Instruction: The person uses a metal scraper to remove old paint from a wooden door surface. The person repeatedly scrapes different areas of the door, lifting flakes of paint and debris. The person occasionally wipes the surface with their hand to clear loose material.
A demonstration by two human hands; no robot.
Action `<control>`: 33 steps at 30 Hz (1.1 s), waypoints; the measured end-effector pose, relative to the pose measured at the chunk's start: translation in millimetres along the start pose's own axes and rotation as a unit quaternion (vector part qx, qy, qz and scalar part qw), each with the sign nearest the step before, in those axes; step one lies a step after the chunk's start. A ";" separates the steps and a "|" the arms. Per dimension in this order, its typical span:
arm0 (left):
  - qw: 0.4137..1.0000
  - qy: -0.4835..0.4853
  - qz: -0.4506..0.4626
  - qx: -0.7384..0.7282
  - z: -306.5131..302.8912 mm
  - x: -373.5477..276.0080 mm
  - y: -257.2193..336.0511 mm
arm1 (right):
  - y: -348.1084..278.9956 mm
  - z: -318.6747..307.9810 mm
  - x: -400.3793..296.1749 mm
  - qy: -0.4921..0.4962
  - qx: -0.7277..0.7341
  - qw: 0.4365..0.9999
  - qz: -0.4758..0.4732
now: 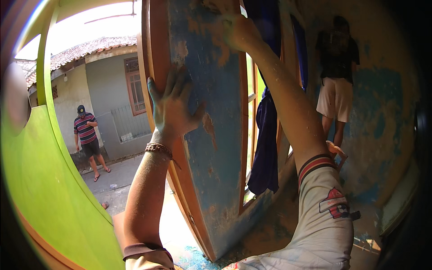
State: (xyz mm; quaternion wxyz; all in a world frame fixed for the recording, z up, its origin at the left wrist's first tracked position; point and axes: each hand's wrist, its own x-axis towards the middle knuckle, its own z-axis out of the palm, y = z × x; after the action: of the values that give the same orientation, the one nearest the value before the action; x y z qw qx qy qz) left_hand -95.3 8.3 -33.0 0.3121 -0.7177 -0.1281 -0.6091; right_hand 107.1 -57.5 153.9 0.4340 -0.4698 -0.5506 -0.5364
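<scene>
A narrow wall strip [211,145] with flaking blue paint over brown patches stands between a doorway and a window. My left hand [175,101] lies flat with spread fingers on its left side, across the edge of the wooden door frame [162,44]. A braided bracelet [158,148] is on that wrist. Higher up, near the wall's top right, my right hand [241,33] is curled with its knuckles outward. A thin dark edge shows at its fingers, but blur and shade hide whether it is a tool.
Right of the wall hangs a dark blue curtain [266,145] at the window. A person in a black shirt [337,50] stands inside, facing a patchy wall. Outside, beyond a green wall [50,189], stands a person in a striped shirt [85,128]. Paint flakes [195,258] lie below.
</scene>
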 end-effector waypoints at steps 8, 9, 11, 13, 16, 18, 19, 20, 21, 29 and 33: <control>1.000 0.000 -0.006 -0.021 -2.2 -11.2 -11.1 | -25.3 -18.1 -39.6 -0.066 -0.047 0.997 -0.012; 1.000 0.009 -0.006 -0.029 -0.7 -9.1 -7.5 | -25.4 -17.9 -55.2 -0.031 -0.036 0.998 -0.031; 0.999 0.024 -0.007 -0.038 -0.7 -8.6 -4.5 | -24.9 -16.8 -49.1 -0.037 -0.016 0.999 -0.004; 0.998 0.045 -0.006 -0.043 -4.2 -1.9 0.0 | -36.2 -42.3 10.2 -0.114 -0.010 0.990 0.085; 0.998 0.025 -0.019 -0.049 -3.7 -5.2 -2.0 | -12.7 -29.1 -6.0 -0.129 -0.067 0.988 0.056; 0.998 0.035 -0.008 -0.049 0.7 -9.5 -6.0 | -17.7 -26.2 -31.0 -0.087 -0.053 0.994 0.029; 0.998 0.046 -0.003 -0.048 1.8 -8.8 -7.1 | -11.9 -22.0 -33.0 -0.077 -0.065 0.995 0.013; 0.997 0.049 -0.003 -0.051 1.7 -8.6 -6.7 | -6.0 -17.5 -31.0 -0.067 -0.076 0.995 -0.004; 0.997 0.051 -0.004 -0.054 0.4 -7.7 -4.4 | -13.1 -23.1 -12.3 -0.069 -0.057 0.996 0.008; 0.997 0.045 -0.008 -0.054 -0.7 -11.2 -9.3 | -32.3 -36.7 -20.4 -0.164 -0.045 0.983 0.070; 0.997 0.061 -0.004 -0.053 2.5 -1.8 0.5 | -40.9 -47.7 52.3 -0.079 -0.043 0.996 0.029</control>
State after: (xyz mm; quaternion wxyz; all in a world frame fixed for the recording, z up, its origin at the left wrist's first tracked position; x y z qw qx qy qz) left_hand -93.4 9.8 -35.0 0.2784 -0.6941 -0.0795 -0.6591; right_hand 56.1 -101.8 200.0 0.3838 -0.5445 -0.5456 -0.5085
